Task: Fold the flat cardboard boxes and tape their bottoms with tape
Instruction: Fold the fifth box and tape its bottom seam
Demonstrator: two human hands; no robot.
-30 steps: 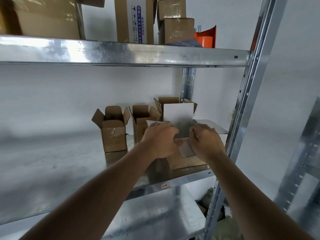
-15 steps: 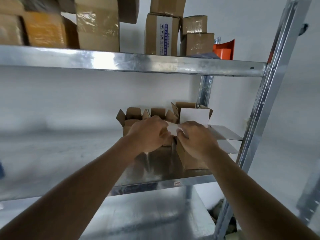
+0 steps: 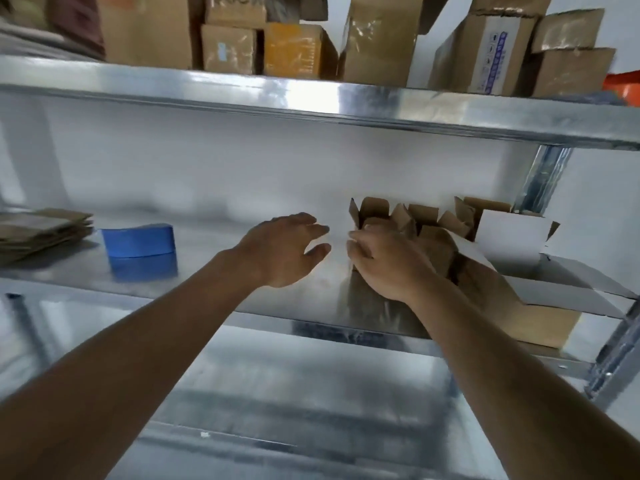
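Note:
On the middle metal shelf (image 3: 214,292), several small folded cardboard boxes (image 3: 424,223) stand with their top flaps up. My right hand (image 3: 384,261) lies over the front small box (image 3: 367,299), its fingers curled at the box's left top edge. Just to its left, my left hand (image 3: 287,251) hovers above the shelf with spread fingers and holds nothing. A blue tape roll (image 3: 138,240) sits further left on the shelf. At the far left lies a stack of flat cardboard boxes (image 3: 38,233).
A larger brown box with white open flaps (image 3: 540,323) stands at the shelf's right end beside the metal upright (image 3: 543,178). The upper shelf (image 3: 311,98) carries several cardboard boxes (image 3: 377,46). A lower shelf (image 3: 277,393) lies below my arms.
My left hand has let go and moved left, away from my right hand. The view has swung left, bringing the tape roll and flat box stack into sight.

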